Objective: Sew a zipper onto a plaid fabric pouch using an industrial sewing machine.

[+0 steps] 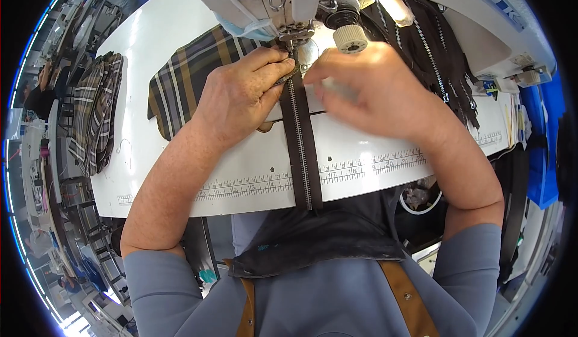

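Observation:
A dark brown zipper (pixel 295 138) with metal teeth runs from beneath the sewing machine's presser foot (pixel 295 33) down over the table's front edge. My left hand (pixel 244 93) is closed at the zipper's upper part, its thumb and fingertips pinching there just below the foot. Under and beyond that hand lies a plaid fabric piece (pixel 186 75) in brown, grey and white. My right hand (pixel 373 87) is on the zipper's right side, near the needle area. Motion blurs its fingers, so its grip cannot be made out.
The white sewing table (pixel 241 195) has a printed ruler along its front edge. More plaid pieces (pixel 99 114) are stacked at the left edge. Several dark zippers (pixel 430 54) lie under the machine arm at right. A lit lamp (pixel 394 9) and a cream knob (pixel 350 39) hang beside the needle.

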A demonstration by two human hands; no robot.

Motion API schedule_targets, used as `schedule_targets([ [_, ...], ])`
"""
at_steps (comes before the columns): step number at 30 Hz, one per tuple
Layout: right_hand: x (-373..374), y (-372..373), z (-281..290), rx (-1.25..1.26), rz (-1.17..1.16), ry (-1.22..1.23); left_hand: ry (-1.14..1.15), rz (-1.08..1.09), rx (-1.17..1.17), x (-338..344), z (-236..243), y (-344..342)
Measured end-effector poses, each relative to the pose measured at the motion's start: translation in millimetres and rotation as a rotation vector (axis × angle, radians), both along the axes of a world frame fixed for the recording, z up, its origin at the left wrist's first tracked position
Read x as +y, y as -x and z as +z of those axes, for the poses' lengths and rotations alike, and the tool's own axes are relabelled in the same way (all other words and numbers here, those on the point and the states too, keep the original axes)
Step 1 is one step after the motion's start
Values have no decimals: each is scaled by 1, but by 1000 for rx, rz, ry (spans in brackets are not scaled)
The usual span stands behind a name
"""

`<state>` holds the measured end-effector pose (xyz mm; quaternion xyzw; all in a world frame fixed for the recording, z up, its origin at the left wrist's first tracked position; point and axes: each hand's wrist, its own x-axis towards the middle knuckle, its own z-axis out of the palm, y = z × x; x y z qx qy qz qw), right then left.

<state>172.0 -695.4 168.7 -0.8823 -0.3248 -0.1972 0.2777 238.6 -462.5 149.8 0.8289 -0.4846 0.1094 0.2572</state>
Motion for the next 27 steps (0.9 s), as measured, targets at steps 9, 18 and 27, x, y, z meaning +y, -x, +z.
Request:
schedule_targets([
  [9,-2,-16,-5,388,-185,-599,-36,39,-70,-4,3,4],
  [18,-9,-32,-17,392,-138,-795,-43,56,-52,-4,3,4],
  [27,-20,-38,-25,501,-83,-917,-22,21,-60,-2,0,4],
])
